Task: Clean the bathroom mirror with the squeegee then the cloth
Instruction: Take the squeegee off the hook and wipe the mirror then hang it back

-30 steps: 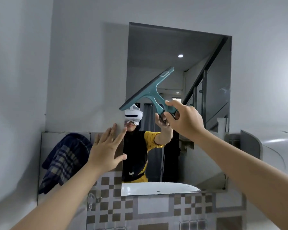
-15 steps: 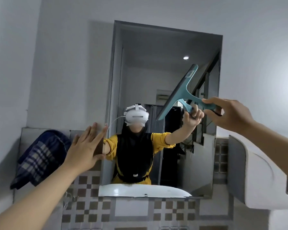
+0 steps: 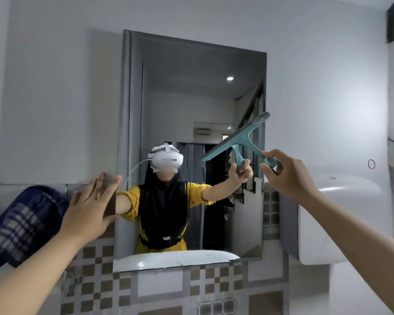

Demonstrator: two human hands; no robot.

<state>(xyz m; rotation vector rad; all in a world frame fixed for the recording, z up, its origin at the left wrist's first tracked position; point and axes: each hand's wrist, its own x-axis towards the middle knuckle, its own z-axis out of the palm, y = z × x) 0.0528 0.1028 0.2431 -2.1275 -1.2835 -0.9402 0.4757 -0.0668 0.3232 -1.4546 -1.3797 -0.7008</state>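
The rectangular mirror point(image 3: 180, 98) hangs on the grey wall ahead of me. My right hand point(image 3: 289, 178) grips the handle of the teal squeegee point(image 3: 241, 137). The squeegee's blade lies tilted against the glass near the mirror's right edge, at mid height. My left hand point(image 3: 89, 208) is flat with fingers spread, pressed on the mirror's left edge low down. A blue checked cloth point(image 3: 23, 221) hangs over the tiled ledge at the far left, apart from both hands.
A white curved fixture point(image 3: 328, 214) sticks out from the wall right of the mirror, close under my right arm. Brown and white patterned tiles point(image 3: 157, 289) cover the wall below the mirror. A person with a headset is reflected in the glass.
The squeegee has travelled from the mirror's left part across to its right edge and a little downward. The view has shifted right. My left hand stays on the mirror's left edge.
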